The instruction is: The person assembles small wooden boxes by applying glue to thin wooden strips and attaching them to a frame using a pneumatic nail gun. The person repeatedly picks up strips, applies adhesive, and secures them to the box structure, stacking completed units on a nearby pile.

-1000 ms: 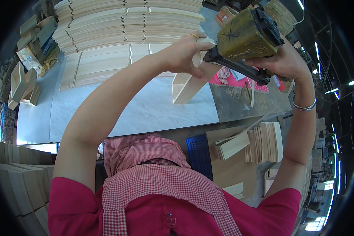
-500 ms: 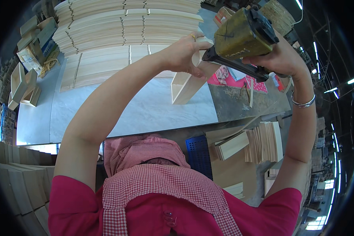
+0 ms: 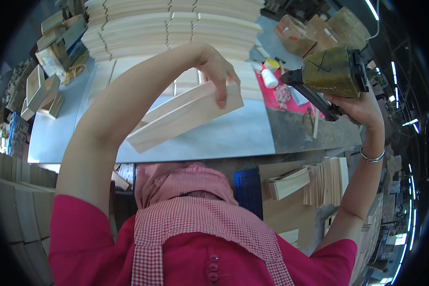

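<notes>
My left hand (image 3: 218,76) grips the right end of a narrow, shallow box of pale wood (image 3: 186,117), fingers over its far side and thumb on the near board. The box lies aslant over the grey-white tabletop (image 3: 209,143), its long side facing me; whether it touches the top I cannot tell. Off to the right and apart from the box, my right hand (image 3: 362,107) is closed round the handle of a nail gun (image 3: 331,71) with a worn yellowish-green body and black magazine. The gun is held in the air, its nose pointing left.
Tall stacks of thin wooden boards (image 3: 143,33) stand behind the box. Near the gun are a white bottle (image 3: 269,78) and a pink cloth (image 3: 281,95). Small open wooden boxes (image 3: 35,88) sit at the far left. A blue crate (image 3: 248,190) and a board pile (image 3: 326,181) are below the table edge.
The box has turned from pointing toward me to lying aslant leftward, my left hand still at its end. The nail gun has moved right and away from the box.
</notes>
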{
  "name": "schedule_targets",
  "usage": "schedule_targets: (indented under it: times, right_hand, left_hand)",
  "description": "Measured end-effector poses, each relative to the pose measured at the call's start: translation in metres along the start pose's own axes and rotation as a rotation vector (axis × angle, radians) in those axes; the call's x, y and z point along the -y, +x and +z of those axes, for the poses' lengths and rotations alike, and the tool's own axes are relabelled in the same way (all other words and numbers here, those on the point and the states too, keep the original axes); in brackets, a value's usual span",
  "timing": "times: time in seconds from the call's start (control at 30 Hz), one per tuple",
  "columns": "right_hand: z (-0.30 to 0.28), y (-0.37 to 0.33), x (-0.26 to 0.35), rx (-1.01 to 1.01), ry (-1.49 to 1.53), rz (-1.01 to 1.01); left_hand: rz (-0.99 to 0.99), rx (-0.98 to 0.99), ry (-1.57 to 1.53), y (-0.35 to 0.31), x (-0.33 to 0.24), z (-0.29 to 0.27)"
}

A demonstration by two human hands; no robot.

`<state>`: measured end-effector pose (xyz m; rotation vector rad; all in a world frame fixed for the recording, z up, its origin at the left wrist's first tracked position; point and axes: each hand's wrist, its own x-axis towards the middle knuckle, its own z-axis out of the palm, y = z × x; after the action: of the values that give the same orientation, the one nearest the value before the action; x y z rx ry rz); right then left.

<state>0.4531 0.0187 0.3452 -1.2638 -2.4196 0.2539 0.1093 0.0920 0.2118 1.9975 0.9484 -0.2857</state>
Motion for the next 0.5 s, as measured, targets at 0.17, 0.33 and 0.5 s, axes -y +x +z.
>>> schedule_targets:
  times: [0.17,0.33,0.5]
  right_hand:
    - [0.044,-0.001,-0.016,0.087,-0.066,-0.017]
    - [0.081,0.011,-0.014,0.230,0.027,-0.062]
    - [0.101,0.023,-0.019,0.341,0.046,-0.045]
  left_hand:
    - [0.025,0.240,-0.145,0.038,0.060,0.051]
    - [-0.050,0.092,-0.019,0.043,0.090,0.072]
    - [-0.177,-0.183,0.185,0.007,0.068,0.080]
